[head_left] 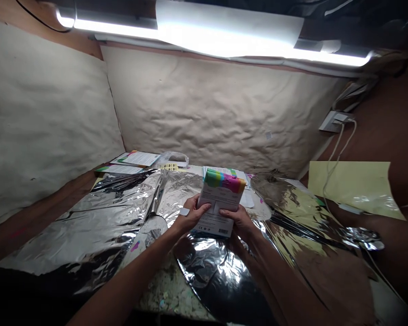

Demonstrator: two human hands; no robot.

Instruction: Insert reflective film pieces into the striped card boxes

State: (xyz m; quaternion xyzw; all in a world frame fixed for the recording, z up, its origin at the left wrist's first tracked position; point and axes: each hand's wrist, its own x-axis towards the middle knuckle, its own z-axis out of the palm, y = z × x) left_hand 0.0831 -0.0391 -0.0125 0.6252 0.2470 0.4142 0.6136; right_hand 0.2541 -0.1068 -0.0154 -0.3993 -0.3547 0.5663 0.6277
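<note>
Between my hands is a retail package (219, 206), white on the facing side with small print, a barcode and a rainbow-coloured top edge with a hang slot. My left hand (189, 212) grips its left edge, thumb lying on the printed face. Its right edge is held by my right hand (240, 219), with that thumb on the face too. The fingers behind the package are hidden. A small white sticker (184, 211) shows at my left hand near the thumb's base. Beneath the package, a dark, rounded piece of silver foil (221, 271) lies on the worktop.
Silver foil sheets (105, 217) cover the left side, and more shiny film (302, 217) covers the right. Printed cards (139, 158) and a clear plastic bag (173, 158) lie at the back left. A white cable (326, 185) hangs from a wall socket (336, 121) past a yellow sheet (353, 185).
</note>
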